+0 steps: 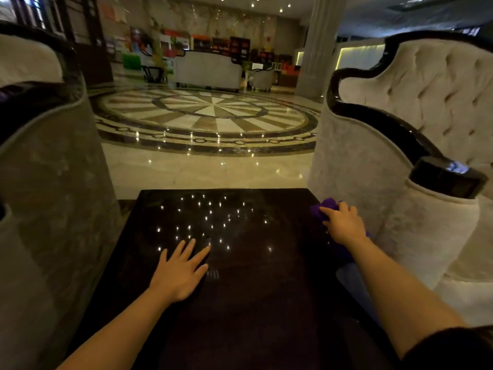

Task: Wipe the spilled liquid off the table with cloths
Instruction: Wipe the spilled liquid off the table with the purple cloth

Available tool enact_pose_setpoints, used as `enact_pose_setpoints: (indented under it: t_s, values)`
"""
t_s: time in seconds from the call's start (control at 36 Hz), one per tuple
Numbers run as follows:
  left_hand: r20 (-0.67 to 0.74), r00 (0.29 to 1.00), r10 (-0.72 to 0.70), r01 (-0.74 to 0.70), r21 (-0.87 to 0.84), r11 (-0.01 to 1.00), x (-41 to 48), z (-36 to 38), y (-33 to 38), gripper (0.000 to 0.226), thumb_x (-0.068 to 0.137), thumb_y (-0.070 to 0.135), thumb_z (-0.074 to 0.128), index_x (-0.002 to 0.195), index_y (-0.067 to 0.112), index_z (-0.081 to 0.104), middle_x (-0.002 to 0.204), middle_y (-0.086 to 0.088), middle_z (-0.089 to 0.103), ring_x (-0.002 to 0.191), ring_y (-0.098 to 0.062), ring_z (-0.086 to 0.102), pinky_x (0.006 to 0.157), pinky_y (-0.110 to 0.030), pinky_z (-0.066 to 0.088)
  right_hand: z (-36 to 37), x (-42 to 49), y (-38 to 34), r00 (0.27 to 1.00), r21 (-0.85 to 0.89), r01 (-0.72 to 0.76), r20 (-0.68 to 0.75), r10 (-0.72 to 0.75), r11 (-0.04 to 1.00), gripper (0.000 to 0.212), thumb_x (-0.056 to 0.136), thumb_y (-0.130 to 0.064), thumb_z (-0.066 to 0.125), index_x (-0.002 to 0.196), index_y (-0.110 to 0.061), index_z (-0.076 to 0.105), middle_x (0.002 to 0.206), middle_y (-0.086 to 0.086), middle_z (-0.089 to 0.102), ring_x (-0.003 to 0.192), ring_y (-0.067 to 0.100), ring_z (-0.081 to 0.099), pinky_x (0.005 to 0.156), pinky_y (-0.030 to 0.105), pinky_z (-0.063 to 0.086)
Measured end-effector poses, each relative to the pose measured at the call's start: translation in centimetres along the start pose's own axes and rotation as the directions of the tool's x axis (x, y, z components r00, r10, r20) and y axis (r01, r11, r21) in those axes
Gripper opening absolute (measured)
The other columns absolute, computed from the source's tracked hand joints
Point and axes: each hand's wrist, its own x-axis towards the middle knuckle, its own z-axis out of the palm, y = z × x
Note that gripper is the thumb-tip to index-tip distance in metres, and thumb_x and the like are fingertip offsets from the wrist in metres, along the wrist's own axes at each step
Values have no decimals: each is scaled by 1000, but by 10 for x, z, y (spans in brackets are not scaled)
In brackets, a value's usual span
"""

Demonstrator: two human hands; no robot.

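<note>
A dark glossy table (240,303) stretches out in front of me, its top speckled with reflected ceiling lights. My left hand (181,273) lies flat on the table near the middle, fingers spread, holding nothing. My right hand (342,225) presses on a purple cloth (324,208) at the table's right edge, fingers closed over it. Part of the cloth hangs past the edge below my wrist. I cannot make out any liquid on the dark surface.
A pale tufted armchair (426,129) with a black frame stands close on the right, touching the table's side. A grey upholstered chair (48,182) crowds the left. Beyond the far edge lies polished marble floor (208,166) with a round inlay.
</note>
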Motion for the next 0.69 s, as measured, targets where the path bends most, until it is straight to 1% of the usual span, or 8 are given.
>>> enact_pose_setpoints:
  t_s: [0.14, 0.22, 0.33, 0.42, 0.58, 0.69]
  values:
    - [14, 1000, 8, -8, 14, 1000, -1, 0, -1, 52, 96, 49, 15, 144, 39, -3, 157, 1, -10, 144, -19, -14, 116, -47, -5, 30, 13, -12, 995, -36, 23, 103, -19, 999, 45, 96, -29, 39, 140, -32, 29, 145, 15, 28, 127, 37, 31, 102, 45, 35]
    - [17, 1000, 6, -7, 17, 1000, -1, 0, 0, 52, 96, 49, 14, 144, 39, -4, 157, 1, -11, 144, -19, -15, 116, -46, -6, 43, 13, -16, 992, -57, 12, 125, -5, 998, 45, 97, -32, 34, 141, -32, 23, 148, 14, 26, 127, 36, 31, 103, 44, 34]
    - [23, 1000, 14, -14, 11, 1000, -2, 2, -1, 52, 96, 50, 14, 144, 40, -4, 157, 1, -12, 143, -19, -15, 116, -47, -8, 54, 7, -12, 984, 44, -50, 175, 41, 998, 48, 98, -41, 24, 144, -34, 11, 156, 11, 10, 135, 38, 21, 108, 48, 26]
    - [21, 1000, 11, -11, 10, 1000, -1, 3, 0, 52, 96, 49, 14, 143, 39, -5, 157, 1, -12, 143, -20, -16, 116, -47, -8, 54, 4, -10, 976, 57, -63, 214, 49, 996, 51, 97, -47, 21, 144, -35, 5, 157, 10, 0, 138, 38, 15, 111, 49, 22]
    - [23, 1000, 14, -15, 29, 999, -1, 2, 0, 53, 96, 50, 12, 144, 38, -7, 157, 0, -13, 143, -20, -16, 116, -47, -7, 41, -3, -10, 956, 67, -45, 292, 24, 997, 55, 96, -50, 19, 144, -35, -5, 156, 12, -14, 142, 36, 5, 114, 50, 13]
    - [16, 1000, 9, -10, 38, 999, -1, 2, 0, 53, 96, 49, 12, 143, 37, -8, 157, 0, -13, 143, -20, -15, 116, -47, -6, 30, -14, -2, 962, 59, -4, 273, -12, 998, 54, 97, -49, 19, 144, -35, -5, 156, 12, -13, 143, 32, -1, 115, 51, 9]
